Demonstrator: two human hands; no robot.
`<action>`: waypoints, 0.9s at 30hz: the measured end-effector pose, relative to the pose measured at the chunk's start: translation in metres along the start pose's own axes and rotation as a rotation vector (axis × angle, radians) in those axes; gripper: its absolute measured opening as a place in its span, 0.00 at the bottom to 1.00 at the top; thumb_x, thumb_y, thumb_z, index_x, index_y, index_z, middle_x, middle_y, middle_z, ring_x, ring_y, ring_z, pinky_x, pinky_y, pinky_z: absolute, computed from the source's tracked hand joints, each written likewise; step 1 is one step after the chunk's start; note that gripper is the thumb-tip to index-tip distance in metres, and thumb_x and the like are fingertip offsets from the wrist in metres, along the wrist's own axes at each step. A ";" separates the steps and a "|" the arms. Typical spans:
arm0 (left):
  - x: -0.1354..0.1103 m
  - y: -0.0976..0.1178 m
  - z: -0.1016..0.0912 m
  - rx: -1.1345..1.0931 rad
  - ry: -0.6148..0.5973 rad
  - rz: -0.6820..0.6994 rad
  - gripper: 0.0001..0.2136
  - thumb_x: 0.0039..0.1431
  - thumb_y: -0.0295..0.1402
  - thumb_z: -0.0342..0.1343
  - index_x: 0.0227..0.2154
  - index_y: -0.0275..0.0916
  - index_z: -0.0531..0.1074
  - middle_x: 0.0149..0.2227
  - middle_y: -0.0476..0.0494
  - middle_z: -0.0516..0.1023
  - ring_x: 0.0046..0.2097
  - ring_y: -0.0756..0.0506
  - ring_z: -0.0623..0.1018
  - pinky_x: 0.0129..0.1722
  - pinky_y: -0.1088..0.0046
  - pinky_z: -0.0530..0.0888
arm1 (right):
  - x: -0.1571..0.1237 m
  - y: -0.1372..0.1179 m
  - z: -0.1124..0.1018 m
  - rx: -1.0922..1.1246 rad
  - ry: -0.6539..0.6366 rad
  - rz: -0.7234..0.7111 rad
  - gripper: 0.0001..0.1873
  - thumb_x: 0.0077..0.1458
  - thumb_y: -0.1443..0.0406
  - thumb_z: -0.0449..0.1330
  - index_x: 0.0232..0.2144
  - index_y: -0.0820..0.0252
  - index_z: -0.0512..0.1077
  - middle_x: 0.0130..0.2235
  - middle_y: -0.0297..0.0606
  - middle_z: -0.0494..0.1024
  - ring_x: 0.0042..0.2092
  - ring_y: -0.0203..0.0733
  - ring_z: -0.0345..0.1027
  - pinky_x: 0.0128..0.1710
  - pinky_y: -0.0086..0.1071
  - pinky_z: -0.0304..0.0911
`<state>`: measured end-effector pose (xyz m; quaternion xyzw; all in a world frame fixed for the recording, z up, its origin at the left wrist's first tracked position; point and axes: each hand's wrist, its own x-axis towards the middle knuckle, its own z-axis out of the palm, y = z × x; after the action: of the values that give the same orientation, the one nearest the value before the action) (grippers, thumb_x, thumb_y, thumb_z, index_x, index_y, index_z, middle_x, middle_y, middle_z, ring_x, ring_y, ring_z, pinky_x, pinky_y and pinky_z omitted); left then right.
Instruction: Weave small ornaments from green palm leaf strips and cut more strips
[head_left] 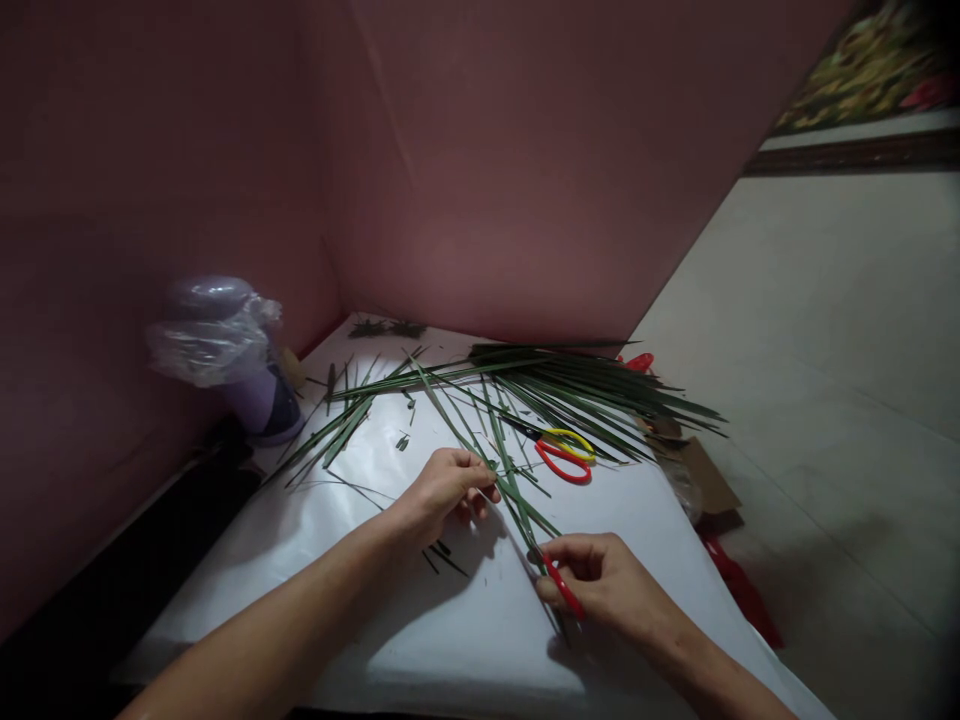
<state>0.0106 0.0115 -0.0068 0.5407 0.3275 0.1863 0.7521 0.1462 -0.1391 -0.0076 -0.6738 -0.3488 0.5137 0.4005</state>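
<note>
My left hand [455,487] is closed in a pinch on several long green leaf strips [512,495], which cross each other above the table. Lower right, my right hand [589,575] is closed on a small tool with a red handle [562,588], at the near ends of the strips; its working end is hidden or too small to make out, and so is whether the fingers also grip the strips. Just beyond the hands, scissors [566,457] with one yellow and one red handle loop lie on the table, black blades pointing left.
A pile of long green leaves [585,385] spreads along the back of the white table [390,640]. Loose strips [349,428] and cut scraps lie at left. A purple object wrapped in clear plastic [217,330] stands by the pink wall. Cardboard [709,475] sits beyond the right edge.
</note>
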 end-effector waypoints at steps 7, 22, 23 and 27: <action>0.000 0.000 0.000 -0.005 -0.004 0.004 0.07 0.45 0.32 0.56 0.21 0.34 0.64 0.22 0.45 0.73 0.17 0.55 0.68 0.12 0.82 0.56 | -0.002 -0.005 0.001 0.018 -0.021 0.006 0.09 0.37 0.66 0.64 0.25 0.67 0.72 0.15 0.25 0.60 0.19 0.26 0.49 0.18 0.23 0.45; -0.001 0.002 0.000 0.003 0.001 0.011 0.07 0.45 0.32 0.56 0.22 0.34 0.64 0.23 0.45 0.74 0.17 0.54 0.68 0.13 0.81 0.56 | 0.001 0.003 0.004 0.038 0.008 -0.004 0.11 0.36 0.65 0.64 0.26 0.66 0.73 0.16 0.27 0.62 0.19 0.26 0.49 0.18 0.24 0.45; -0.001 0.002 0.000 0.005 0.001 0.012 0.07 0.45 0.32 0.56 0.22 0.34 0.64 0.22 0.45 0.74 0.17 0.54 0.68 0.12 0.81 0.56 | 0.001 0.003 0.004 0.038 0.005 -0.008 0.10 0.37 0.65 0.64 0.26 0.66 0.73 0.16 0.27 0.62 0.19 0.26 0.49 0.18 0.24 0.45; -0.002 0.003 0.000 0.008 0.000 0.006 0.07 0.45 0.31 0.55 0.21 0.35 0.63 0.22 0.45 0.73 0.17 0.54 0.68 0.12 0.82 0.56 | 0.001 0.004 0.005 0.035 0.012 0.020 0.11 0.37 0.65 0.63 0.27 0.66 0.73 0.16 0.27 0.62 0.18 0.27 0.50 0.18 0.25 0.46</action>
<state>0.0091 0.0111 -0.0029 0.5446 0.3265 0.1871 0.7495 0.1417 -0.1391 -0.0122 -0.6732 -0.3308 0.5197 0.4090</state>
